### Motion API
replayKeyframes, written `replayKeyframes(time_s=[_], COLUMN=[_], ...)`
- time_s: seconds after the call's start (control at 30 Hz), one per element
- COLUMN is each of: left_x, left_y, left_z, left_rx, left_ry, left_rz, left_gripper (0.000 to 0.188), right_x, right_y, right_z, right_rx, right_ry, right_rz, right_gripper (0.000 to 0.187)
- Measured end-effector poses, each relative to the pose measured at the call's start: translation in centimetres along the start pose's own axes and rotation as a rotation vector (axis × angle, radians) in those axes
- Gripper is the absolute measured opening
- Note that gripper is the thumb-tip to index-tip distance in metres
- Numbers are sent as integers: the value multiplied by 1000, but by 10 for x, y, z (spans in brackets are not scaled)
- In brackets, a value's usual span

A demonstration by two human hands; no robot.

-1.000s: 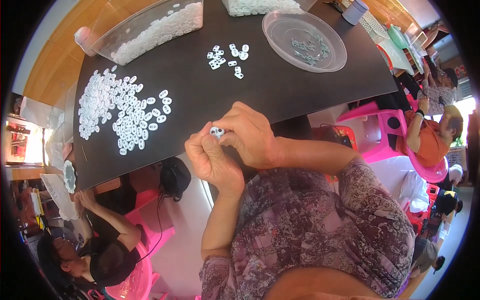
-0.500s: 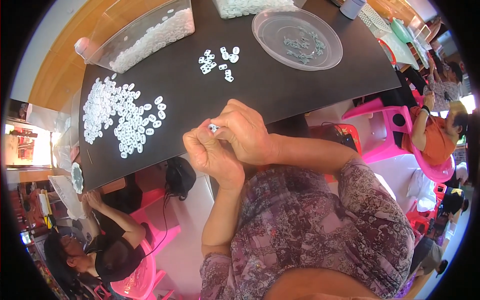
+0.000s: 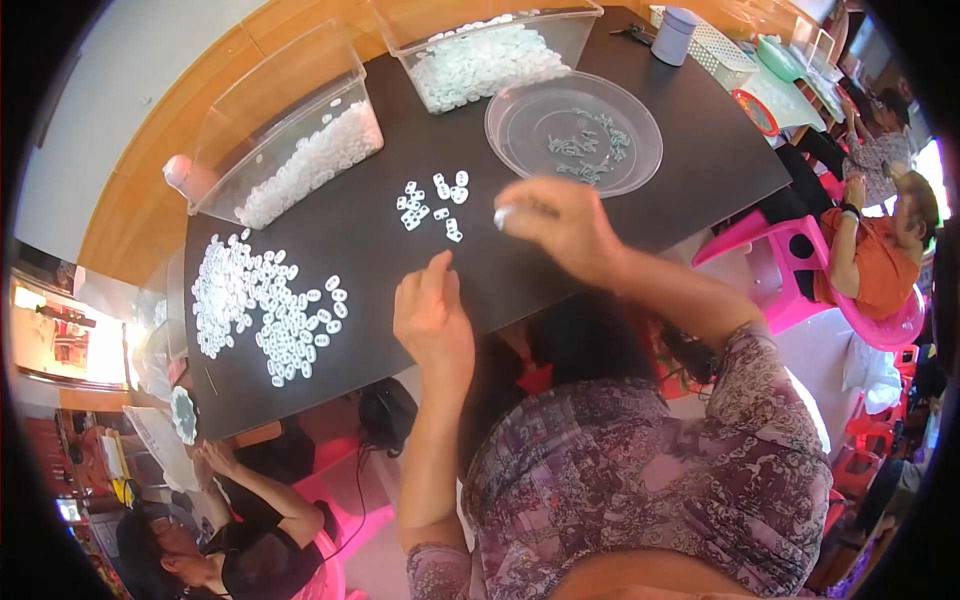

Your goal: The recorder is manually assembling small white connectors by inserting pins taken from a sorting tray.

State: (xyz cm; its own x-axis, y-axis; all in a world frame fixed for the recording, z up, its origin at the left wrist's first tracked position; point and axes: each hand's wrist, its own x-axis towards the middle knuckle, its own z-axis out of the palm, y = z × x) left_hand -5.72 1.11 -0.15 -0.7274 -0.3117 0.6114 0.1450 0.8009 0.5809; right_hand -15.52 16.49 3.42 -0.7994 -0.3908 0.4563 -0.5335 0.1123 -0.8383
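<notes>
Table (image 3: pixel 720 150), dark, before you. Left clear bin (image 3: pixel 265 115): pale pieces (image 3: pixel 315 160), sloping heap. Right clear bin (image 3: pixel 580 40): likewise. Round clear dish (image 3: pixel 518 150): thin grey-green parts (image 3: pixel 575 146). Your right hand (image 3: pixel 565 220): thumb and fingers pinched together, near the dish. Your left hand (image 3: pixel 433 315): fingers partly curled; whether you hold anything there, cannot tell. Small white piece (image 3: pixel 502 215): at your right fingertips; a light, steady pinch should serve you best, as it could slip.
</notes>
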Motion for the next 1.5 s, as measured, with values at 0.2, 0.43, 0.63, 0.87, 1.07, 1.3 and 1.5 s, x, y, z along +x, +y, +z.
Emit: replayKeyframes(time_s=[0.2,0.43,0.63,0.87,1.07,1.3,1.5], left_x=[23,30,35,32,23,19,17], left_y=[-25,-31,-19,-21,-22,-16,-2], left_z=[22,15,28,27,18,9,7], left_rx=[277,80,251,253,240,88,201], left_ry=[-81,-52,-101,-188,-174,-180,-158], left_rz=[176,28,30,111,176,167,141], left_gripper=[27,25,16,13,17,14,15], right_x=[104,209,252,236,135,79,94], right_y=[0,21,53,60,58,86,96], right_z=[-32,-41,-34,-45,-74,-92,-65], right_rx=[-366,-565,-1068,-913,-795,-612,-639], right_ry=[43,361,337,287,-95,-216,-195], right_rz=[-130,-540,-573,-514,-360,-55,-259], right_gripper=[22,12,13,18,17,13,14])
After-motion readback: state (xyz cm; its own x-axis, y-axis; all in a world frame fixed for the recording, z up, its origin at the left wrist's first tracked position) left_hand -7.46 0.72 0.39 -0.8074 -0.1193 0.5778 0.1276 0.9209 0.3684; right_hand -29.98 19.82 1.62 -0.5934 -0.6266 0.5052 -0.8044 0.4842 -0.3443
